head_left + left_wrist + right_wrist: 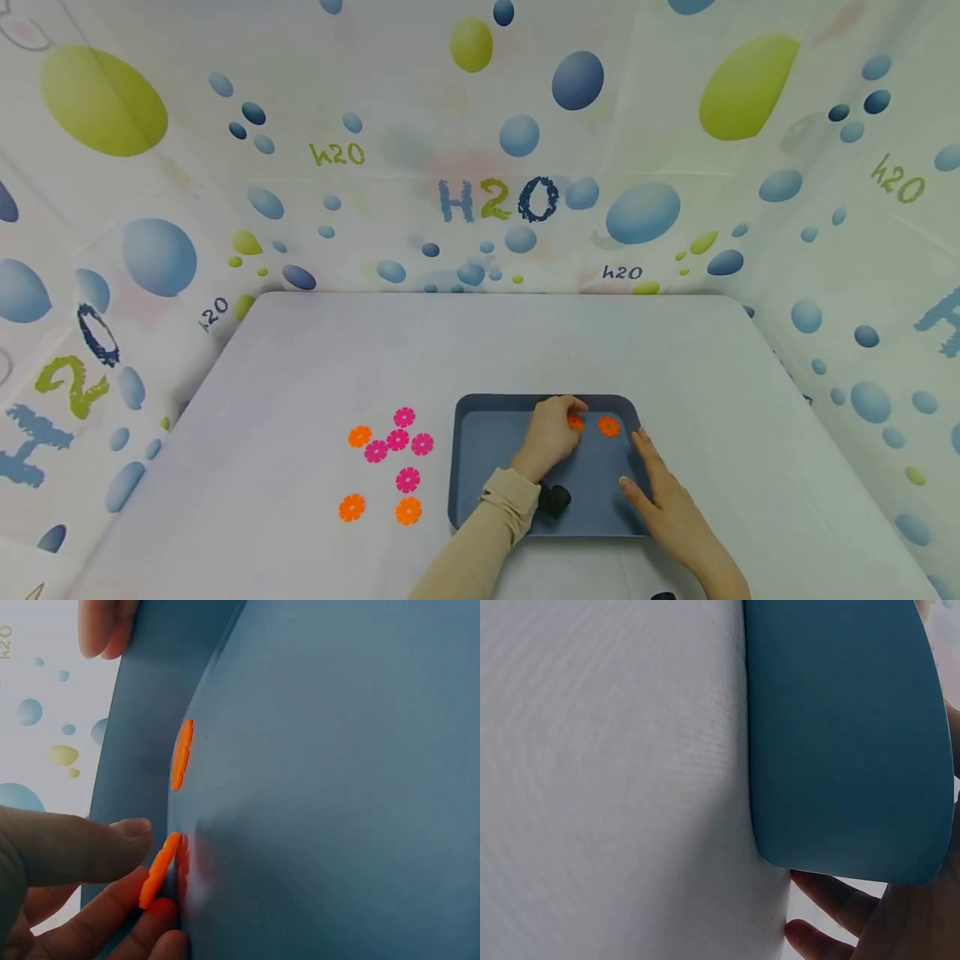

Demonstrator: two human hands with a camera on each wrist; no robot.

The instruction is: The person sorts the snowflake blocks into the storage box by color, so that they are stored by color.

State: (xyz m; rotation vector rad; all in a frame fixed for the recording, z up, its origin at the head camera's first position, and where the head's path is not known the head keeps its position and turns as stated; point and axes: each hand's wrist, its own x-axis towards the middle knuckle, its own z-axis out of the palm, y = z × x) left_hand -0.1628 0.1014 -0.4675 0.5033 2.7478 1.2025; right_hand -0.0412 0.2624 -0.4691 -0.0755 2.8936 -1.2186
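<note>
My left hand point(551, 433) reaches over the grey-blue tray point(487, 417), near its back edge. In the left wrist view, a tilted orange notched disc point(159, 871) is held between its thumb point(124, 844) and curled fingers, with its edge close to the tray floor. Another orange notched disc point(608, 427) lies in the tray's back right area. At the tray's right side, my right hand point(671, 508) has its fingers stretched along the rim and its thumb over the tray. The right wrist view shows the tray's outer wall point(847, 750) beside that hand.
Left of the tray, several pink notched discs point(397, 439) lie in a loose group on the white tabletop point(262, 400). Orange notched discs point(352, 507) lie around them. A printed curtain point(420, 100) hangs behind the table and along both sides.
</note>
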